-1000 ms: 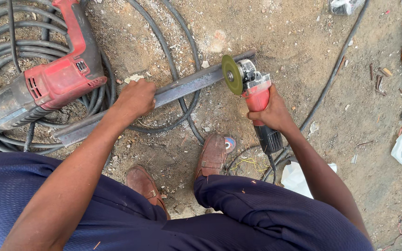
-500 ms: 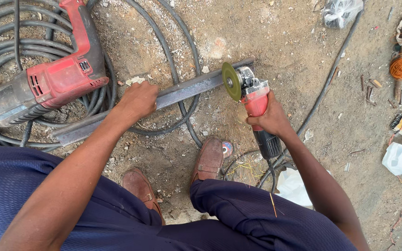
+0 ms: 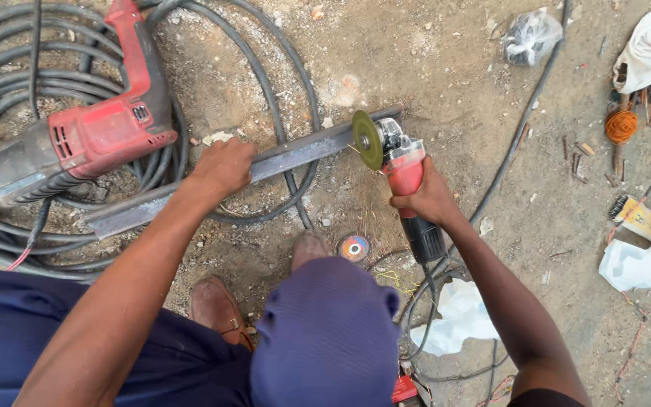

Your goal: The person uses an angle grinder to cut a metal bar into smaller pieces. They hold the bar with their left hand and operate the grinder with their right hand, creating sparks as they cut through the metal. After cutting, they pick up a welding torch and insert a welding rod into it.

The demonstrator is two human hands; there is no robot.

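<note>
A long grey steel bar [image 3: 303, 151] lies slanted across the dirt ground. My left hand [image 3: 221, 167] grips it near its middle and presses it down. My right hand [image 3: 429, 197] holds a red angle grinder [image 3: 404, 169] by its body, with its greenish cutting disc [image 3: 367, 140] set against the bar near the right end. A few fine sparks show below the disc. My knees in dark blue trousers and a brown shoe [image 3: 216, 309] fill the bottom of the view.
A red power drill [image 3: 77, 143] rests on a coil of black cable [image 3: 9, 90] at the left. A spare cutting disc [image 3: 354, 247] lies by my foot. White rags [image 3: 642, 264], an orange string spool [image 3: 621, 125], a brush and a plastic bag [image 3: 530, 34] lie at the right.
The view has shifted and my right knee has risen into the centre. The grinder disc has come down onto the bar, and small sparks now show.
</note>
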